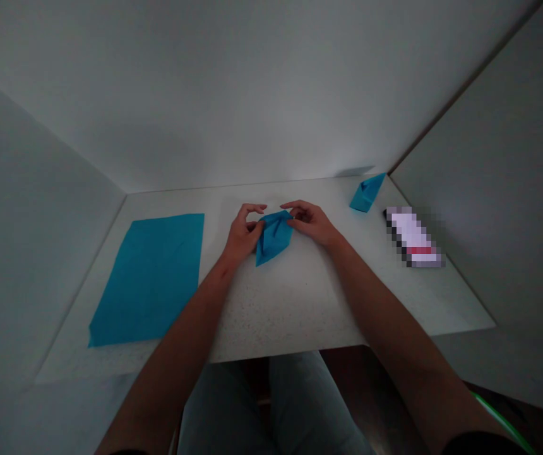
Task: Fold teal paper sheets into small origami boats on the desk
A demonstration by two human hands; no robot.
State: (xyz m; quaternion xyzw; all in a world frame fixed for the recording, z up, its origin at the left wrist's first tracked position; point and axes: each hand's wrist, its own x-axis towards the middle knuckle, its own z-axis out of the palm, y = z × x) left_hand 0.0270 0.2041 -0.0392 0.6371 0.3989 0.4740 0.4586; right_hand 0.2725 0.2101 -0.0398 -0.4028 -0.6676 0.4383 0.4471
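Note:
A folded piece of blue paper is held between my two hands over the middle of the white table. My left hand pinches its left edge, the thumb on the near face and the index finger curved above. On the other side, my right hand grips the upper right corner with the thumb, its index finger reaching out over the top. The paper has a crease or flap at its centre, and its lower tip points down to the left. Parts of the fingers behind it are hidden.
To the left lies a large flat blue sheet. A folded blue paper piece stands near the back right corner. Beside it is a blurred-out, phone-like object. Walls enclose the white table at the back and sides.

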